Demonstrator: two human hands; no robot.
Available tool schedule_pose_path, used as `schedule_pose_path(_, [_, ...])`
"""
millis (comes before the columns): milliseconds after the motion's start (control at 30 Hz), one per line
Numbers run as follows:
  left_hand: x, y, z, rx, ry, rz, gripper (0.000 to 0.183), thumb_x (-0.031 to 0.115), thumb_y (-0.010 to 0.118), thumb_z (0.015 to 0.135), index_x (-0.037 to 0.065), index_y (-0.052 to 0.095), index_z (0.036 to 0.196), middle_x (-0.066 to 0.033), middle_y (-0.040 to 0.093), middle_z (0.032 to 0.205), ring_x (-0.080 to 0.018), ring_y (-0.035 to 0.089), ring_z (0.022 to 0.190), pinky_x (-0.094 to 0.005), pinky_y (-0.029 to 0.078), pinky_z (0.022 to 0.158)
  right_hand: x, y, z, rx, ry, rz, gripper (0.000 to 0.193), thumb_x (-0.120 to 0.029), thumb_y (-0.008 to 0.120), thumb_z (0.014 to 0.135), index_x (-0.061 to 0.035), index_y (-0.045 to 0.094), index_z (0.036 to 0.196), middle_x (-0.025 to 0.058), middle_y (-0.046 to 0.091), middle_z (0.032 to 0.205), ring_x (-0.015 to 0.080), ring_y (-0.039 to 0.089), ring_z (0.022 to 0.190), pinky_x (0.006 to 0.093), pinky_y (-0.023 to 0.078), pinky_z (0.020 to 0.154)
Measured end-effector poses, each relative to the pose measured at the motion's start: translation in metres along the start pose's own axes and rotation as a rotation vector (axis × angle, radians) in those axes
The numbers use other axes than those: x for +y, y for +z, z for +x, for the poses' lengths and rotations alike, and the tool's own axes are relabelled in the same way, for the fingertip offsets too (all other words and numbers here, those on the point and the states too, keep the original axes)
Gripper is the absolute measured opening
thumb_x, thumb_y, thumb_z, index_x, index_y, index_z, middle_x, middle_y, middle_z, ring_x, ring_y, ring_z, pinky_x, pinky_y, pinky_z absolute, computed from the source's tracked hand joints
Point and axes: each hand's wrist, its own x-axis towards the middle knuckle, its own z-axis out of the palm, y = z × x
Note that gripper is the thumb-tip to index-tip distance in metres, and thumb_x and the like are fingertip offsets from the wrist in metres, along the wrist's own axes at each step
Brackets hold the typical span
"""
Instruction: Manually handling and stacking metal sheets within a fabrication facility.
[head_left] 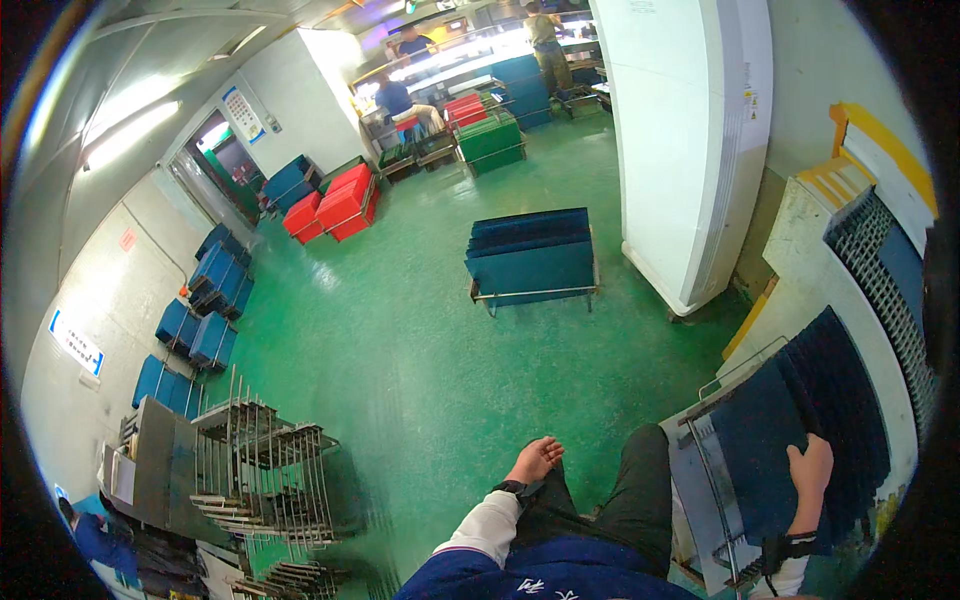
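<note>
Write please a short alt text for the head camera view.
A person's right hand rests on a stack of dark blue sheets in a wire rack, while the left hand hangs open and empty above a green floor. Blue and red crates stand farther off.
</note>
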Motion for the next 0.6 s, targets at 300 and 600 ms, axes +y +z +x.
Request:
schedule_pose_path(300, [-0.002,0.001,-0.001,0.0,0.017,0.029,0.024,0.023,0.051,0.089,0.003,0.051,0.102,-0.0102,0.056,0.093,-0.0242,0.058,0.086,-0.0351,0.048,0.075,0.007,0.006,0.001,0.028,-0.051,-0.02,0.042,-0.02,0.068,0.069,0.004,0.058,0.101,0.0205,0.058,0.099,0.0349,0.053,0.096,0.0404,0.041,0.085])
schedule_pose_path(600, [0.0,0.006,-0.008,0.048,0.033,0.052,0.025,0.024,0.051,0.089,0.003,0.051,0.102,-0.0111,0.056,0.096,-0.0248,0.057,0.088,-0.0342,0.048,0.075,-0.002,0.0,-0.001,0.013,-0.023,-0.022,0.042,-0.02,0.069,0.068,0.0032,0.058,0.101,0.0204,0.058,0.097,0.0348,0.053,0.094,0.0408,0.041,0.084])
